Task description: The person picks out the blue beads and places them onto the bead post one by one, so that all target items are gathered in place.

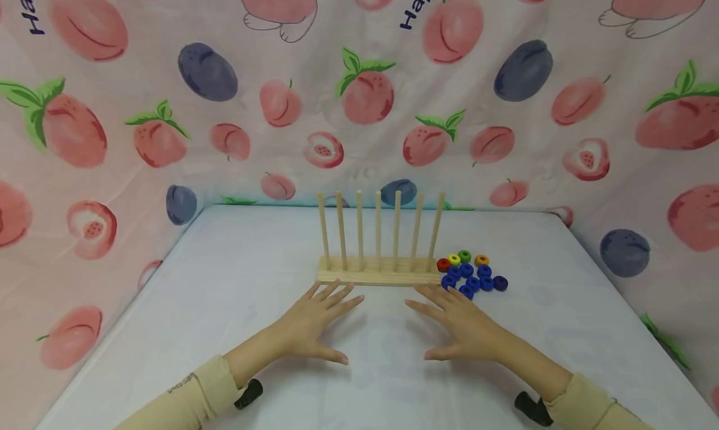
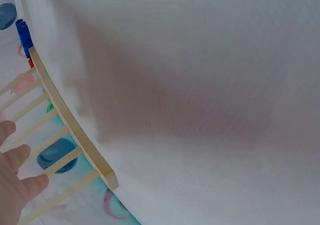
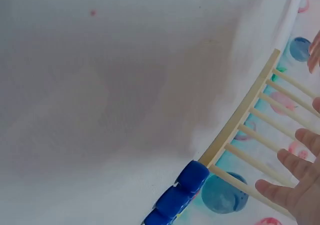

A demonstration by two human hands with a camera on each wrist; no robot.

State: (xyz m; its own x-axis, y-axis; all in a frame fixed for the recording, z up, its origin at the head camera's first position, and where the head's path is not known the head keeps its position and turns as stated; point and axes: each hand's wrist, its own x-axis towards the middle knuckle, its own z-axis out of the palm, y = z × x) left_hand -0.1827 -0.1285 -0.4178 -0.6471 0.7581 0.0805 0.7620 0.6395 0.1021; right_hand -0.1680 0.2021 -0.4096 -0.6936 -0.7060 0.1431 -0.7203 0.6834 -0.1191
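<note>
A wooden rack [image 1: 379, 279] with several upright pegs stands on the table, all its pegs bare. Beside its right end lies a cluster of small ring beads: mostly blue beads [image 1: 474, 284], with a red bead [image 1: 444, 265], a yellow bead [image 1: 454, 259], a green bead [image 1: 464, 256] and an orange bead [image 1: 481, 261]. My left hand [image 1: 314, 322] is spread in front of the rack's left end, holding nothing. Fingers also spread, my right hand [image 1: 463, 322] hovers before the right end, fingertips near the blue beads. In the right wrist view, blue beads [image 3: 172, 201] sit beside the rack [image 3: 240, 110].
A white cloth [image 1: 224, 261] covers the table. Behind and at both sides hangs a fruit-print curtain [image 1: 320, 93]. Dark wrist-camera pieces [image 1: 249, 394] show under both sleeves. A dark purple bead [image 1: 500, 283] lies at the cluster's right edge.
</note>
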